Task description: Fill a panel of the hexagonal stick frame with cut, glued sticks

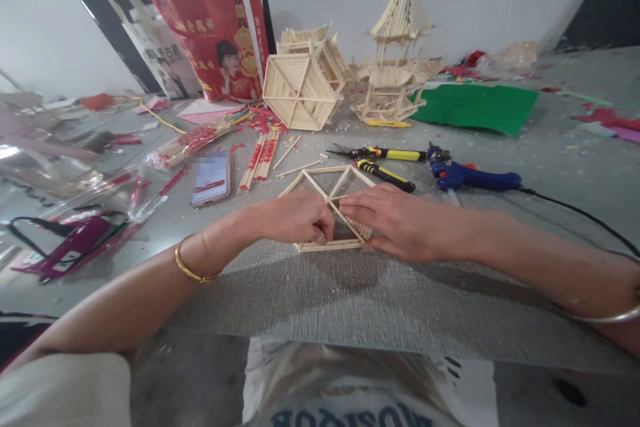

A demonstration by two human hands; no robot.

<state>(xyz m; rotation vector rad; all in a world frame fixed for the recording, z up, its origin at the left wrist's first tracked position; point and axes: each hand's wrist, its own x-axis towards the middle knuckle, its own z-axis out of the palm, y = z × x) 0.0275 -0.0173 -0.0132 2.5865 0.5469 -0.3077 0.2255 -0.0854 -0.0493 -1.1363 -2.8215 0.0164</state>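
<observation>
A six-sided frame of pale wooden sticks [330, 246], with spokes meeting in its middle, lies flat on the table before me. Thin sticks fill part of its right side. My left hand [300, 215] rests over the frame's left part, fingers curled; whether they hold anything is hidden. My right hand [400, 220] lies over the right part, fingers stretched out across the spokes and the filled section. Just beyond the frame are yellow-and-black pliers [385, 175] and a second yellow-handled cutting tool [395, 154].
A blue glue gun [470, 177] with a black cord lies at right. Behind stand a stick pagoda [395, 73], a hexagonal stick piece [303, 90] and a red bag [215, 47]. A phone [211, 178], red-wrapped sticks [260, 157] and a purple device [70, 243] sit left; green sheet [480, 107] back right.
</observation>
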